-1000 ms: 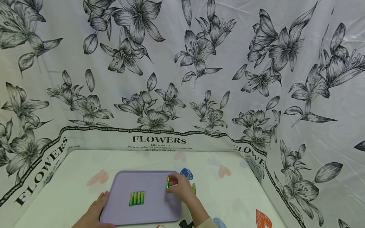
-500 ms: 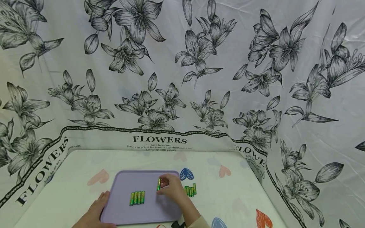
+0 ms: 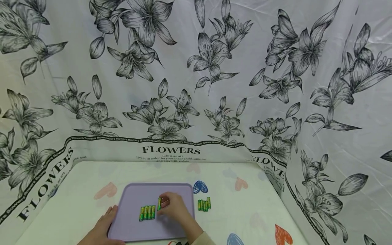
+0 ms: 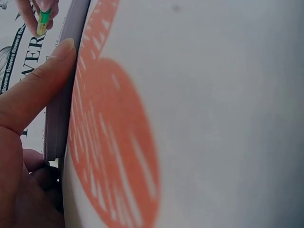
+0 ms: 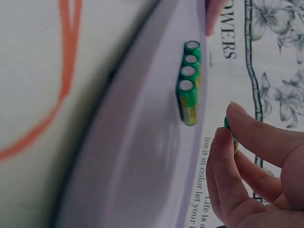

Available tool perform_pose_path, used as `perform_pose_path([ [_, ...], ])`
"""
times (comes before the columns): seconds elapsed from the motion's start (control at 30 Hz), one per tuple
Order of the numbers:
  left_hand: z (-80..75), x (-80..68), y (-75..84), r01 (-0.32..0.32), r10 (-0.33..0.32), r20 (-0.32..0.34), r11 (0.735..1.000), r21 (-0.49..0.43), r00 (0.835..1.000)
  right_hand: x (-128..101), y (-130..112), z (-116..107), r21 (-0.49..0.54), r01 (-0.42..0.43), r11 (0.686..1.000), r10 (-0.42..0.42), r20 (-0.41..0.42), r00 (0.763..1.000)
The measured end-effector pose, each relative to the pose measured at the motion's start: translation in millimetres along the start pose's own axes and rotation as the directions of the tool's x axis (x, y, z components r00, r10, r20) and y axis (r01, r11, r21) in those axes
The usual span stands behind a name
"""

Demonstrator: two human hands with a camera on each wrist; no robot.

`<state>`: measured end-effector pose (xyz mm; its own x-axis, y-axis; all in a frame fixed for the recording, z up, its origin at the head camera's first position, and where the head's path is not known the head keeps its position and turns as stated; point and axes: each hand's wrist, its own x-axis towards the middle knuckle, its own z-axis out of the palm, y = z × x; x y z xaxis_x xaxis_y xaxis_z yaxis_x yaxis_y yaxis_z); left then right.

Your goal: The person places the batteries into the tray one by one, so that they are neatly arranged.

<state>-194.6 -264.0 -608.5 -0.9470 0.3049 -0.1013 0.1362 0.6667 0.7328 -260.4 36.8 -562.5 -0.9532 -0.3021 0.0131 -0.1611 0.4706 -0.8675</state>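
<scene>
In the head view a lavender tray (image 3: 130, 199) lies on the table, with several green-and-yellow batteries (image 3: 147, 213) side by side in a row on it. My left hand (image 3: 101, 226) holds the tray's near left corner, fingers along the left side and thumb along the near edge. Over the tray, just right of the row, my right hand (image 3: 174, 207) pinches one more battery (image 3: 159, 204) upright between thumb and fingertips. The right wrist view has the pinched battery (image 5: 227, 123) mostly hidden by the fingers, with the row (image 5: 189, 83) standing beyond.
Several more batteries (image 3: 204, 204) lie in a group on the table to the right of the tray. A white cloth with printed hearts (image 3: 241, 184) covers the table. Flower-printed curtain (image 3: 171, 149) closes off the back and sides.
My right hand has carried its battery leftward from the tray's right edge to beside the row. The group of batteries right of the tray is now uncovered. My left hand stays at the corner.
</scene>
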Motion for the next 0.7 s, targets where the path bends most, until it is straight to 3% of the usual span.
perform_pose_path([
  [0.37, -0.8, 1.7, 0.9, 0.053, -0.052, 0.038, 0.998, -0.019, 0.998, 2, 10, 16, -0.053, -0.014, 0.999, 0.014, 0.007, 1.000],
  [0.6, -3.5, 1.7, 3.4, 0.122, -0.118, 0.070, 0.991, -0.056, 0.991, 3, 8, 18, -0.067, -0.032, 0.997, 0.033, 0.026, 0.999],
  [0.7, -2.9, 1.1, 2.3, 0.103, -0.099, 0.067, 0.993, -0.055, 0.993, 2, 6, 18, -0.077, -0.047, 0.996, 0.051, 0.039, 0.998],
])
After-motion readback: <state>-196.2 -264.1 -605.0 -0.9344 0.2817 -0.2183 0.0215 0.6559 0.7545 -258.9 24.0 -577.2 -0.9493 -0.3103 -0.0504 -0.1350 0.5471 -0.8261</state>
